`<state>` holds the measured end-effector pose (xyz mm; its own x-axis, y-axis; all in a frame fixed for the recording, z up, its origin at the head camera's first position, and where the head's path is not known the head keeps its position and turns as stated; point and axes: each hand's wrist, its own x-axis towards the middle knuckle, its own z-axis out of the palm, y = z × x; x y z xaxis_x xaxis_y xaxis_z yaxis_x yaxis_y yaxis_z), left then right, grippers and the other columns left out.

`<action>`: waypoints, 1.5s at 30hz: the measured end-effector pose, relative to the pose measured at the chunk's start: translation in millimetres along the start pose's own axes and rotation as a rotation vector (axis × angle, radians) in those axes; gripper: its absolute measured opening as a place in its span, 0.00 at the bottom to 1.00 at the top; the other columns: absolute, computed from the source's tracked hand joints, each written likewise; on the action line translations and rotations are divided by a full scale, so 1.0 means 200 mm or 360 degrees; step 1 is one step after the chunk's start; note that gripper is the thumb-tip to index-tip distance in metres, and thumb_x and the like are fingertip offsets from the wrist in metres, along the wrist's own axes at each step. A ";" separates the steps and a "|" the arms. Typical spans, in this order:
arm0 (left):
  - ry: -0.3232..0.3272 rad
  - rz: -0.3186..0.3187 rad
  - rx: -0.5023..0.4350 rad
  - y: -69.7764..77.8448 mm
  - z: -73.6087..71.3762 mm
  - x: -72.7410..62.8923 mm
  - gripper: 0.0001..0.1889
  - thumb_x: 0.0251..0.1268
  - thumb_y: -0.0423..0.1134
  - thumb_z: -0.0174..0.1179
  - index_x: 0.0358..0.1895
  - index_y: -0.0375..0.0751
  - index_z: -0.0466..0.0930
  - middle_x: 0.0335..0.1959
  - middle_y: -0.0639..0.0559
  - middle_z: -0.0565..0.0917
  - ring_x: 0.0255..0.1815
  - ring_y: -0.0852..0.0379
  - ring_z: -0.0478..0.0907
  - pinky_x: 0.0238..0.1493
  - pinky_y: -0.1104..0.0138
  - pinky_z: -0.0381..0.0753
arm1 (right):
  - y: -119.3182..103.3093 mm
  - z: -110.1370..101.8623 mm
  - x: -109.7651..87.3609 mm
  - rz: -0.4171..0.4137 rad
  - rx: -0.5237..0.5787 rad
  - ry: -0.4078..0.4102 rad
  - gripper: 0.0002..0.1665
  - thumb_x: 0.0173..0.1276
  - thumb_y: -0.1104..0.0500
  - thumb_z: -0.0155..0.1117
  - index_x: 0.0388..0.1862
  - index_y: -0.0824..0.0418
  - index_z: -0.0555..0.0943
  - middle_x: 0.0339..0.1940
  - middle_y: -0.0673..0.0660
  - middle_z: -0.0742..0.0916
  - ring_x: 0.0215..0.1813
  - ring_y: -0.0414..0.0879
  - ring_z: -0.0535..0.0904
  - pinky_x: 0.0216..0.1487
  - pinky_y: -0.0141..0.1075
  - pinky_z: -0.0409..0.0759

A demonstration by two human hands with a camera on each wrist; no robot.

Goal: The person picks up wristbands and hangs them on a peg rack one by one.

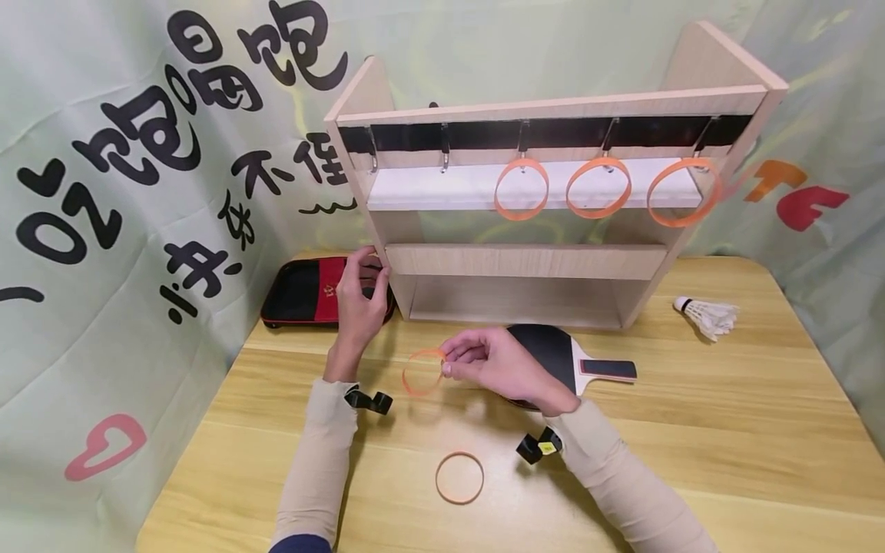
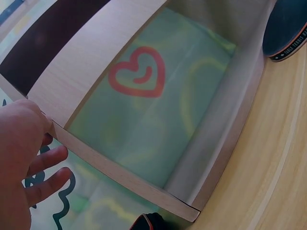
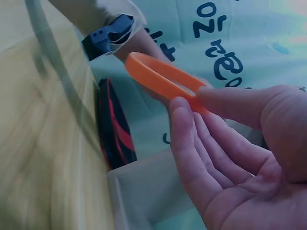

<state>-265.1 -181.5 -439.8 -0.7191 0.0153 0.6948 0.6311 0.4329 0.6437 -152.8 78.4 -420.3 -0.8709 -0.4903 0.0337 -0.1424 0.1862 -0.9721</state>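
My right hand (image 1: 494, 361) pinches an orange ring (image 3: 158, 74) between thumb and fingertips, holding it above the table in front of the wooden shelf (image 1: 525, 261). At the shelf's left side panel (image 2: 129, 177), my left hand (image 1: 362, 296) grips the front edge with thumb and finger; its other fingers (image 2: 48, 160) show loosely bent outside the panel. A second orange ring (image 1: 459, 478) lies flat on the table, nearer the front. Three more hang from hooks on the black strip (image 1: 484, 137): a left ring (image 1: 522, 218), a middle ring (image 1: 598, 216) and a right ring (image 1: 681, 223).
The two leftmost hooks, including one hook (image 1: 445, 150), carry no ring. Behind my right hand lies a black table tennis bat (image 1: 546, 349). A shuttlecock (image 1: 708, 316) rests at the right, and a black and red case (image 1: 297, 296) sits left of the shelf.
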 end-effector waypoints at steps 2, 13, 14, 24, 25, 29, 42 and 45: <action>-0.0002 0.0003 -0.0003 0.00 0.00 0.00 0.19 0.78 0.30 0.66 0.67 0.32 0.77 0.51 0.34 0.87 0.45 0.42 0.88 0.48 0.52 0.89 | -0.02 -0.01 0.00 0.0009 0.0028 0.0044 0.12 0.72 0.64 0.77 0.52 0.63 0.91 0.42 0.57 0.95 0.44 0.47 0.92 0.47 0.31 0.89; -0.0008 -0.0018 -0.0012 0.01 -0.01 0.00 0.19 0.79 0.30 0.65 0.68 0.32 0.77 0.51 0.34 0.87 0.46 0.42 0.88 0.49 0.55 0.89 | -0.10 -0.02 0.01 -0.0059 0.0136 0.0231 0.13 0.71 0.66 0.77 0.53 0.65 0.89 0.44 0.61 0.95 0.45 0.45 0.92 0.49 0.33 0.91; -0.0002 -0.0018 -0.0012 0.01 -0.01 0.00 0.19 0.78 0.29 0.66 0.67 0.32 0.77 0.51 0.34 0.87 0.45 0.42 0.88 0.48 0.54 0.89 | -0.11 -0.02 0.02 -0.0077 0.0139 0.0244 0.13 0.71 0.66 0.77 0.53 0.66 0.89 0.44 0.62 0.95 0.45 0.45 0.92 0.49 0.33 0.91; 0.0002 -0.0037 -0.0005 0.01 0.00 0.01 0.20 0.77 0.28 0.66 0.67 0.33 0.77 0.50 0.34 0.87 0.45 0.41 0.87 0.48 0.55 0.88 | -0.22 -0.05 0.04 -0.0179 0.0139 0.0342 0.12 0.70 0.67 0.78 0.51 0.65 0.89 0.43 0.61 0.94 0.43 0.43 0.92 0.48 0.33 0.90; 0.0001 -0.0039 -0.0010 0.01 0.00 0.01 0.20 0.77 0.28 0.66 0.67 0.33 0.77 0.50 0.35 0.87 0.45 0.42 0.87 0.48 0.55 0.88 | -0.23 -0.05 0.04 -0.0191 0.0150 0.0348 0.12 0.70 0.67 0.78 0.51 0.65 0.89 0.43 0.61 0.94 0.43 0.43 0.93 0.48 0.33 0.90; -0.0013 -0.0045 -0.0031 0.01 -0.01 0.00 0.19 0.78 0.29 0.65 0.68 0.34 0.77 0.50 0.35 0.87 0.45 0.43 0.87 0.48 0.55 0.87 | -0.26 -0.06 0.05 -0.0222 0.0188 0.0397 0.12 0.70 0.68 0.77 0.52 0.66 0.89 0.43 0.61 0.94 0.43 0.42 0.93 0.49 0.34 0.91; 0.0001 0.0002 0.0001 0.00 -0.01 0.00 0.20 0.77 0.28 0.66 0.67 0.33 0.77 0.50 0.34 0.87 0.45 0.41 0.88 0.47 0.53 0.88 | -0.36 -0.08 0.09 -0.0352 0.0325 0.0617 0.14 0.69 0.70 0.77 0.52 0.71 0.87 0.41 0.53 0.94 0.42 0.41 0.93 0.49 0.34 0.92; -0.0007 0.0000 -0.0007 0.01 -0.01 0.00 0.19 0.78 0.29 0.65 0.67 0.33 0.77 0.50 0.35 0.87 0.45 0.41 0.88 0.47 0.53 0.88 | -0.38 -0.10 0.09 -0.0388 0.0385 0.0658 0.15 0.69 0.71 0.76 0.53 0.71 0.87 0.40 0.48 0.94 0.42 0.42 0.93 0.49 0.36 0.92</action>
<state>-263.6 -182.7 -438.1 -0.7203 0.0192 0.6934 0.6325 0.4287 0.6451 -167.2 73.1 -340.9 -0.9456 -0.1098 0.3063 -0.2938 -0.1165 -0.9488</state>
